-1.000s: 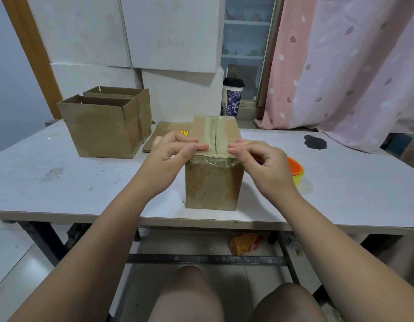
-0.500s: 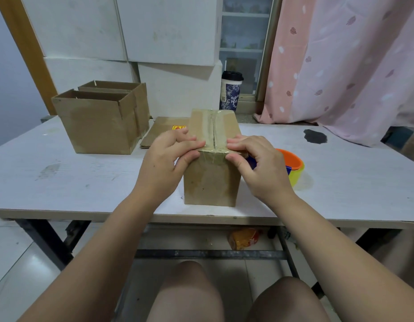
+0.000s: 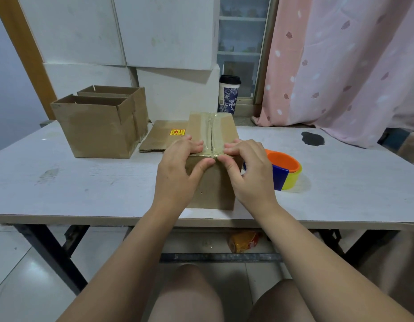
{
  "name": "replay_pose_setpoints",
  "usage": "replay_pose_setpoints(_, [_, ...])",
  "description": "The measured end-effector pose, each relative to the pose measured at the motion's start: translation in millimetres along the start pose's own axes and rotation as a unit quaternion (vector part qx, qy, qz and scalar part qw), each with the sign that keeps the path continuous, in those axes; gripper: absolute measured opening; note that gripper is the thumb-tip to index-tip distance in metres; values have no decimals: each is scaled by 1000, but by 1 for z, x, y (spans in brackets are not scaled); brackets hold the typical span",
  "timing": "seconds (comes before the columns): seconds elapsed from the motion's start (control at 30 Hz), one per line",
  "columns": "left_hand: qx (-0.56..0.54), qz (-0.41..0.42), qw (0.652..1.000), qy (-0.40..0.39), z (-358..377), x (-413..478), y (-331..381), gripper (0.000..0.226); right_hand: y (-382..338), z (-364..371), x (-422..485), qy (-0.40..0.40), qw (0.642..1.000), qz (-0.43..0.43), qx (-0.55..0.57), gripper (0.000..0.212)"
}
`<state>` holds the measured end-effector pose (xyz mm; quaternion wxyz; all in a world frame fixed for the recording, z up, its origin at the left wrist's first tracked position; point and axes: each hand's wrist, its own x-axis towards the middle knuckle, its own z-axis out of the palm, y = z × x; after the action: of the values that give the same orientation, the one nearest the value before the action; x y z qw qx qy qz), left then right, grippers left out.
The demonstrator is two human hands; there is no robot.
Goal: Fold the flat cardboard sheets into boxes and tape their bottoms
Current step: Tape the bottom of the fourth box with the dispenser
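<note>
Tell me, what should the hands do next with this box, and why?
Probably slide both thumbs down the front of the box to rub the end of the tape flat. The tape runs along the top seam and bends over the near edge, where the left hand and right hand pinch the box, thumbs on its front. Whether that end is stuck already, I cannot tell.

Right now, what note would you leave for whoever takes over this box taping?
Left hand and right hand pinch the upturned box at its near top edge, thumbs pressing the tape end onto its front.
Tape strip covers the bottom seam.
Two open boxes stand far left; flat cardboard lies behind; tape roll sits right.
To do: flip this box, fold and tape the flat cardboard.
</note>
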<state>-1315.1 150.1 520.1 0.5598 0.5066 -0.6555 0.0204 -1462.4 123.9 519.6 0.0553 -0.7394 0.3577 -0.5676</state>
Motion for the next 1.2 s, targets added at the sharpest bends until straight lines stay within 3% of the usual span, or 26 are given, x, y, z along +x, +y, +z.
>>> replay_pose_setpoints(0.23, [-92, -6, 992, -83, -18, 2, -12, 26, 7, -8, 0, -22, 999, -13, 28, 22])
replay_pose_setpoints(0.43, [-116, -8, 991, -59, -17, 5, -11, 27, 8, -6, 0, 7, 999, -35, 21, 18])
replay_pose_setpoints(0.63, [-154, -30, 974, -161, -32, 8, -19, 28, 11, -11, -1, -33, 998, -24, 37, 24])
replay_pose_setpoints(0.87, [-151, -34, 976, -150, -33, 12, -17, 41, 10, -11, 0, -29, 998, -18, 45, 21])
replay_pose_setpoints(1.03, [-188, -55, 961, -193, -40, 12, -20, 30, 11, -16, -1, -47, 997, -20, 58, 23])
replay_pose_setpoints(1.2, [-153, -31, 975, -156, -33, 11, -19, 42, 10, -15, -1, -45, 997, -15, 62, 25])
